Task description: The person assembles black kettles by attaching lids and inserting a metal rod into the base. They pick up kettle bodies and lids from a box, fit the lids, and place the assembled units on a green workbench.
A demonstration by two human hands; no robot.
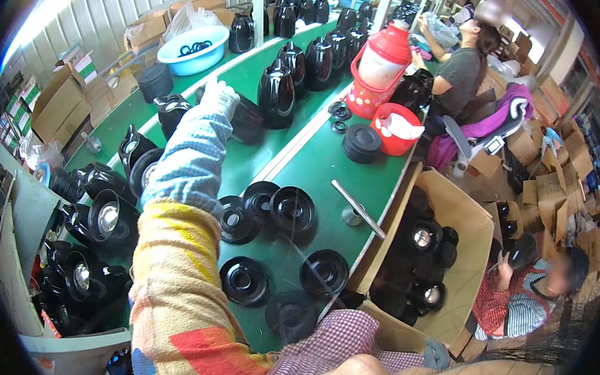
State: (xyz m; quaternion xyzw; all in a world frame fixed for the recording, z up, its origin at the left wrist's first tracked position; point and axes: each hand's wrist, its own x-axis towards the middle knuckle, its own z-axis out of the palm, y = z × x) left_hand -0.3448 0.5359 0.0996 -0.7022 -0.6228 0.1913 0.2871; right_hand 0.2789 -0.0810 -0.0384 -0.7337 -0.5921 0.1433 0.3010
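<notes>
My left arm, in a checked oversleeve and a patterned sleeve, stretches out over the green belt. At its end my left hand (218, 100), in a pale glove, is closed at the upper part of a black vacuum jug (247, 124), which is blurred; the fingers are partly hidden. A black jug (172, 115) stands left of the hand, and a taller glossy jug (276, 96) stands right of it. Nearer to me, several round black parts (292, 210) lie on the green surface (291, 162). My right hand does not show.
Black jugs (109, 218) crowd the left side. A blue basin (194, 49) stands at the far side. Right are a red-and-white container (375, 69), a red bucket (397, 128), a metal rod on a base (358, 209) and an open carton (462, 308). Two people (468, 74) (526, 294) sit at the right.
</notes>
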